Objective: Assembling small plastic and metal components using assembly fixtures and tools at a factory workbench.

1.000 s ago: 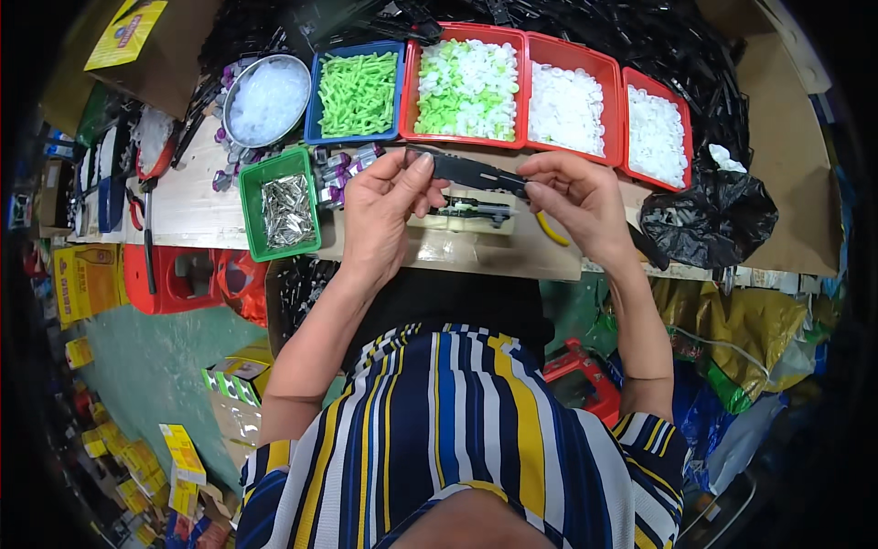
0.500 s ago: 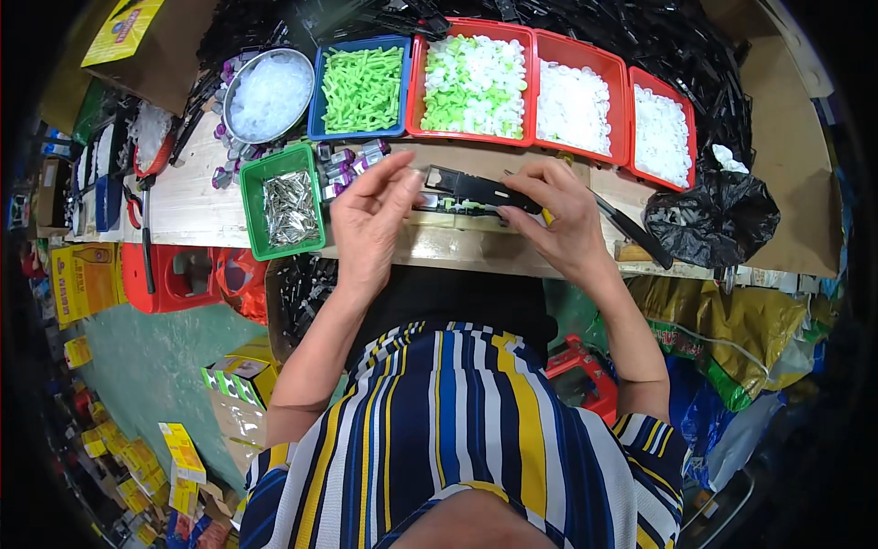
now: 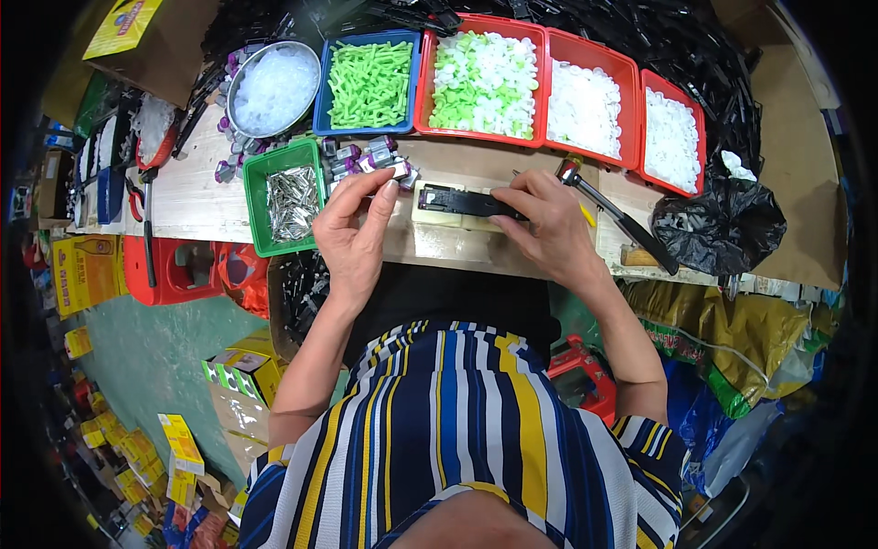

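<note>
My right hand (image 3: 555,224) pinches the right end of a long black plastic casing (image 3: 457,200). The casing lies on a pale block (image 3: 441,220) in front of me. To its left, my left hand (image 3: 355,233) has thumb and forefinger closed at a small silver-and-purple piece (image 3: 401,170). Several similar purple-and-grey pieces (image 3: 344,162) are piled just beyond that hand. A green tray (image 3: 253,210) of slim metal parts (image 3: 293,205) stands left of my left hand. Right of my right hand lies a hammer (image 3: 626,224) with a dark handle.
Along the back stand a metal bowl (image 3: 315,96) of clear pieces, a blue tray (image 3: 320,119) of green strips and red trays (image 3: 540,142) of white and green pieces. A black plastic bag (image 3: 718,224) sits at right; pliers (image 3: 137,201) lie far left. Black parts (image 3: 704,101) heap behind.
The black casing has come down flat onto the pale block, covering small parts seen there before. My left hand has moved left, away from the block. More of the hammer shows now.
</note>
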### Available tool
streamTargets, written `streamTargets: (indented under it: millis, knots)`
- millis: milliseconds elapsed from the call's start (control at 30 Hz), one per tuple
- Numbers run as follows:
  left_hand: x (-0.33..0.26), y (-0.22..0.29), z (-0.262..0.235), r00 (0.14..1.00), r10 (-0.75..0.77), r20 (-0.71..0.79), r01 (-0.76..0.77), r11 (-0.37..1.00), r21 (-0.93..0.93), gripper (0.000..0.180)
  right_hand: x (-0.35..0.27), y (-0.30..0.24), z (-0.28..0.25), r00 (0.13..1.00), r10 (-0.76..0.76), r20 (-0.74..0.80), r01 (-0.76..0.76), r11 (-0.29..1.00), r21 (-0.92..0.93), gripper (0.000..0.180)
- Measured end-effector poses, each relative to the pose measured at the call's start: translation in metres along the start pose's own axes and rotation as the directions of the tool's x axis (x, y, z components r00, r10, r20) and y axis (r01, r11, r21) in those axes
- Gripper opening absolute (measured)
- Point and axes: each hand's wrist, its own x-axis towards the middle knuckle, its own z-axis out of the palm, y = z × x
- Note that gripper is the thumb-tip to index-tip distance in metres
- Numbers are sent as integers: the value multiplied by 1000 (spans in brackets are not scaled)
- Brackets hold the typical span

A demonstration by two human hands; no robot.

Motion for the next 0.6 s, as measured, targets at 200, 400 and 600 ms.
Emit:
streamTargets:
  millis: [200,400,600]
  knots:
    - [-2,-2,1,1000,5,-2,-5,1000,9,17,0,7,4,999,-35,-2,35,999,-17,29]
    - [-3,-1,3,999,40,14,-41,996,83,16,2,4,4,998,-15,53,17,999,-34,29]
    - [-2,2,9,948,281,150,-314,904,291,16,3,1,3,996,24,90,-18,997,-74,28]
